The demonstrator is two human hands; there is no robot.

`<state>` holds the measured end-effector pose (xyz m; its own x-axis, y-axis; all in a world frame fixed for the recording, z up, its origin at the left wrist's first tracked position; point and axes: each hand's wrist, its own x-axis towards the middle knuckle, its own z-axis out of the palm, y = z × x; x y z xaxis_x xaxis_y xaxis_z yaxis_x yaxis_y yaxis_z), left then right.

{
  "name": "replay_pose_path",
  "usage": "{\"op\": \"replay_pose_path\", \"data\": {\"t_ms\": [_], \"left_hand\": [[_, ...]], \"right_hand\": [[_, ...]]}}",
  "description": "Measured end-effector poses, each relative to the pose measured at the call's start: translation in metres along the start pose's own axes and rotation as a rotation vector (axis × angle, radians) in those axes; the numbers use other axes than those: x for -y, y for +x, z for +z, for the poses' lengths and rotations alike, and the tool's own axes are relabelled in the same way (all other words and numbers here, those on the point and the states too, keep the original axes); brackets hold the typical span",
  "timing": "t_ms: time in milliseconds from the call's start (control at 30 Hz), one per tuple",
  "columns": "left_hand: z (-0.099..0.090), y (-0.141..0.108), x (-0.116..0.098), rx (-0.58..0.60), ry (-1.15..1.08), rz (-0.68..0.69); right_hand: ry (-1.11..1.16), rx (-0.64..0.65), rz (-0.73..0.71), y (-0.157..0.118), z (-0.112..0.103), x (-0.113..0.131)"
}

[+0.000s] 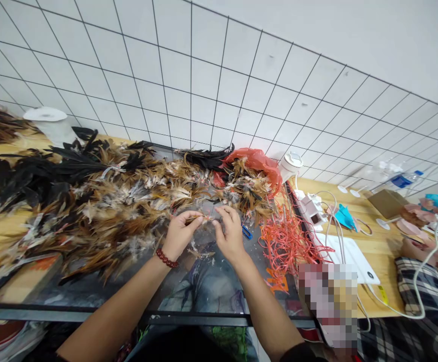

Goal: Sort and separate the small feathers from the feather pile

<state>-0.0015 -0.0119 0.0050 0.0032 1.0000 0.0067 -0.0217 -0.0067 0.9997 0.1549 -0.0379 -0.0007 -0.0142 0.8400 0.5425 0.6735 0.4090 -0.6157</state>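
Over the dark glass-like tray [128,296], my left hand [179,234] pinches small brown feathers [193,218] between thumb and fingertips. A beaded bracelet [166,258] circles that wrist. Close by on the right, my right hand [229,234] has its thumb and fingers bent together at the tips of the feathers; whatever fine thing it pinches is too small to make out. A large heap of brown and black feathers [121,211] spreads left of and behind my hands. A small blue tool [246,232] lies just right of my right hand.
Tangled red strings [283,236] lie at the tray's right. Behind are a red plastic bag [258,161] and a white lidded cup [291,165]. A white roll [51,123] stands back left. White device [349,256], cables and a co-worker's plaid sleeve [418,286] are at right.
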Motion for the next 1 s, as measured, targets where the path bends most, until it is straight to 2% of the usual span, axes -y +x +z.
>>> {"op": "replay_pose_path", "data": {"t_ms": [100,300,367,433,533,567,667,733,800,933,1000], "left_hand": [[0.001,-0.001,-0.001,0.041,0.031,0.069],[0.001,-0.002,0.001,0.068,0.066,0.081],[0.002,-0.002,0.000,0.082,0.012,0.068],[0.002,-0.001,0.000,0.029,-0.130,0.043],[0.003,0.000,0.002,-0.117,-0.366,-0.048],[0.003,0.000,0.003,-0.130,-0.405,-0.097],[0.006,-0.001,0.005,0.004,-0.390,-0.207],[0.010,-0.003,0.006,0.132,-0.334,-0.205],[0.012,-0.005,0.006,0.183,-0.309,-0.178],[0.013,-0.004,0.008,0.044,-0.326,-0.130],[0.011,-0.002,0.008,0.012,-0.307,-0.103]], "right_hand": [[-0.148,0.106,-0.050,-0.003,-0.001,0.007],[-0.203,0.095,-0.004,-0.005,0.000,0.008],[-0.148,0.115,0.015,-0.005,0.002,0.006],[-0.019,0.086,0.081,-0.005,0.005,0.003],[0.300,-0.033,0.286,-0.003,0.013,-0.001],[0.406,-0.066,0.360,-0.002,0.016,-0.003],[0.598,-0.104,0.497,-0.002,0.023,-0.004],[0.629,-0.093,0.507,-0.003,0.026,-0.003],[0.629,-0.057,0.487,-0.005,0.029,-0.001],[0.582,0.036,0.435,-0.009,0.032,0.002],[0.532,0.054,0.404,-0.010,0.033,0.002]]}}
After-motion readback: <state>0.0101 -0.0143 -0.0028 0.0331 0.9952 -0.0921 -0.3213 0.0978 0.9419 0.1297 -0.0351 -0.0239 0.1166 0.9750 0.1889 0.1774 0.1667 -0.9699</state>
